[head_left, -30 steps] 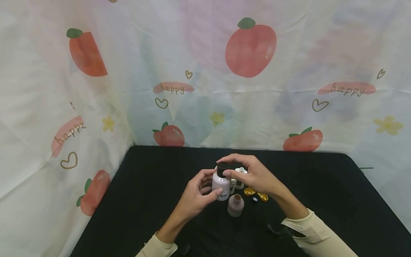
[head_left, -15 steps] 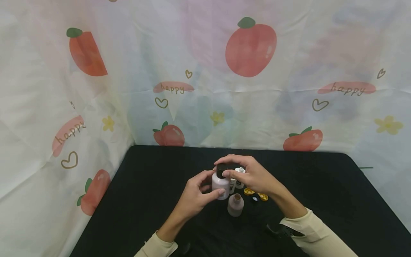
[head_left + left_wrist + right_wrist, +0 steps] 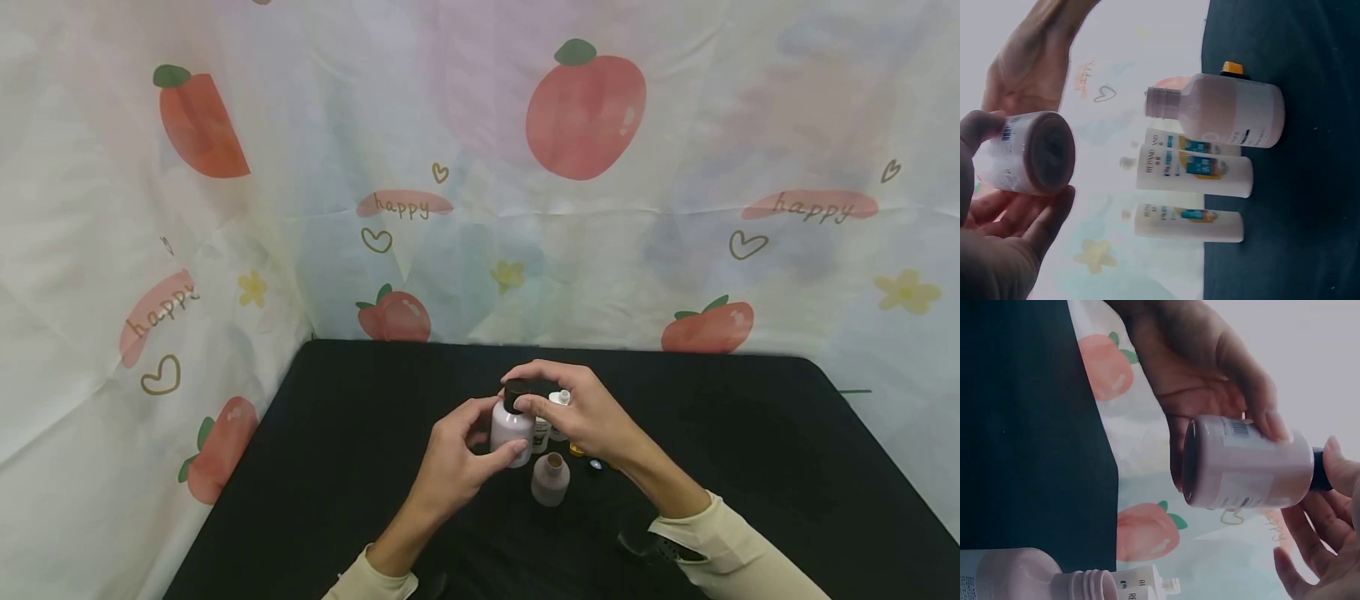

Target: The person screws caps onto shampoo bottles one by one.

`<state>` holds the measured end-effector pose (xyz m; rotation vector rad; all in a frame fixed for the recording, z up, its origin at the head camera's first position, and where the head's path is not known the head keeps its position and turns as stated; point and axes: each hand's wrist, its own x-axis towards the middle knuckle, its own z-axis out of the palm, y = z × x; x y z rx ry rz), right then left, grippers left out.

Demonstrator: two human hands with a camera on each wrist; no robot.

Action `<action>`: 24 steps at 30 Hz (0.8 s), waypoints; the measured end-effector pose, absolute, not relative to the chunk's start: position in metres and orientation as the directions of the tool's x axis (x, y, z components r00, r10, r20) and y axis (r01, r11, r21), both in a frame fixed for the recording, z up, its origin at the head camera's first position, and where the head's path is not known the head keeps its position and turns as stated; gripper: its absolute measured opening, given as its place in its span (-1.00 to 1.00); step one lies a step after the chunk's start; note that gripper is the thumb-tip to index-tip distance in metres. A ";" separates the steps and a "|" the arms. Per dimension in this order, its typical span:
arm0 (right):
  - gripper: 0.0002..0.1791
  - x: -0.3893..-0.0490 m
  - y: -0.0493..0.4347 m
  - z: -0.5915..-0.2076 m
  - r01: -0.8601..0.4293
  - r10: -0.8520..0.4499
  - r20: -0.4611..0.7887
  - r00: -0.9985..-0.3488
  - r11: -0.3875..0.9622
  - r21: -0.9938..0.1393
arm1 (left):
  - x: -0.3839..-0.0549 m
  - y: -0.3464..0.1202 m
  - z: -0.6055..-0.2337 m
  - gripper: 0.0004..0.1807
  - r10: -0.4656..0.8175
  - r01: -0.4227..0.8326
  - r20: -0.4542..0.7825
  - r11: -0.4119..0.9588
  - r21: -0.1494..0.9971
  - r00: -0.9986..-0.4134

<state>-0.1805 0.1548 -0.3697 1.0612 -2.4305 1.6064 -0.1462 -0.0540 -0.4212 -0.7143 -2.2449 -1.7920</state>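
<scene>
A pale pink bottle (image 3: 512,435) with a black cap (image 3: 514,395) is held up off the table. My left hand (image 3: 459,454) grips its body, with the thumb across the front; in the right wrist view that thumb lies beside a barcode label. My right hand (image 3: 583,410) pinches the black cap between thumb and fingers. Just below stands a second pink bottle (image 3: 551,480), uncapped, its threaded neck (image 3: 1092,586) showing in the right wrist view. Behind the held bottle are several small white bottles (image 3: 1194,172) with blue and yellow labels, partly hidden in the head view.
A yellow cap (image 3: 577,449) and a small dark cap (image 3: 596,465) lie right of the uncapped bottle, partly covered by the right forearm. The black table (image 3: 360,417) meets a fruit-printed cloth (image 3: 480,275) at its back and left sides.
Both hands have shifted slightly left with the held bottle, the right hand staying on its cap. The right hand now covers more of the yellow caps.
</scene>
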 end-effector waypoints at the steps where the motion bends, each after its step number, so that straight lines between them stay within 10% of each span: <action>1: -0.70 -0.181 0.155 -0.370 -0.551 -0.510 0.378 -0.773 0.243 -0.799 | -0.146 -0.054 -0.420 -0.44 0.261 0.461 0.413 0.164 0.872 -0.873; 24: -0.60 -0.187 0.164 -0.369 -0.603 -0.622 0.377 -0.686 0.196 -0.773 | -0.154 -0.069 -0.419 -0.46 0.437 0.336 0.331 -0.069 0.939 -0.836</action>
